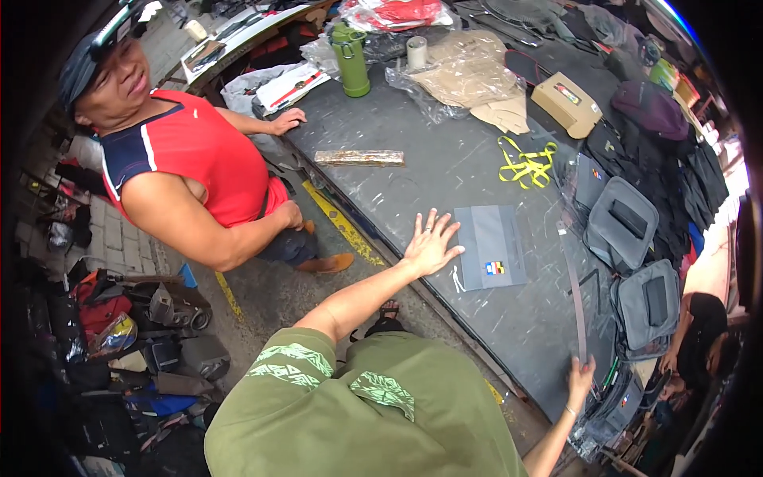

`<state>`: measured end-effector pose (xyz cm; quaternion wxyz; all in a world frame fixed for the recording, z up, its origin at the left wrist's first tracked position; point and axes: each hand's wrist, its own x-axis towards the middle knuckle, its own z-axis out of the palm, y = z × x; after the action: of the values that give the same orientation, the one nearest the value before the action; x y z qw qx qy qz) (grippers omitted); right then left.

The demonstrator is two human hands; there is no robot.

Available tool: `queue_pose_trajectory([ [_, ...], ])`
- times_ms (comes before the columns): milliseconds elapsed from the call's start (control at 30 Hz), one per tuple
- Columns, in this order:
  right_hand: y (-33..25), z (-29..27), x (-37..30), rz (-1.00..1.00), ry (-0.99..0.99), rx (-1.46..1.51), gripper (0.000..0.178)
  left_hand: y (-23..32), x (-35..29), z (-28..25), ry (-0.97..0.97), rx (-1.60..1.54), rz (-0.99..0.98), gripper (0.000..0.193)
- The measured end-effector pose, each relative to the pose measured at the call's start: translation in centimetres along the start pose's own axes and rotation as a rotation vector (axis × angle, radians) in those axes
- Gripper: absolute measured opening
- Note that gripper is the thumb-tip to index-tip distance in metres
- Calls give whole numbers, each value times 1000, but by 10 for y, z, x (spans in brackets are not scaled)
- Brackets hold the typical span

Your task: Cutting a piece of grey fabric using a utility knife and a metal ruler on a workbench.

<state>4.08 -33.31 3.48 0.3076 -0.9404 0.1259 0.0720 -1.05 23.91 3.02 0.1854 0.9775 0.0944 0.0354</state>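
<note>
My left hand [429, 245] rests on the dark tabletop with its fingers spread and a ring on one of them. Just right of its fingertips lies a flat grey fabric panel [486, 242] bearing a small multicoloured label near its lower edge. Further right, my right hand [582, 378] closes around the near end of a long thin metal ruler [574, 290]. The ruler points away from me, beside a stack of grey bag pieces [648, 306]. A short white thread [457, 280] sits between my left hand and the panel.
A yellow strap [526, 163], a wrapped brown bar [359, 158], a green flask [350, 60] and a cardboard box [566, 105] are on the dark table [397, 199]. A person in a red shirt [207, 155] stands left, one hand on its edge. Another person [703, 334] is far right.
</note>
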Motion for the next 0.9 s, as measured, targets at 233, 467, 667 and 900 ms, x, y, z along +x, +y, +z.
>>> queue_pose_trajectory([
  [233, 71, -21, 11, 213, -14, -80, 81, 3, 2, 2, -31, 11, -6, 78],
  [467, 99, -6, 22, 142, 188, -89, 70, 2, -1, 7, 57, -2, 10, 75],
  [667, 104, -17, -2, -58, 306, -258, 67, 9, 3, 18, 78, 34, 5, 74],
  [900, 53, -16, -13, 255, 237, -141, 61, -7, 12, 18, 112, 94, 11, 77],
])
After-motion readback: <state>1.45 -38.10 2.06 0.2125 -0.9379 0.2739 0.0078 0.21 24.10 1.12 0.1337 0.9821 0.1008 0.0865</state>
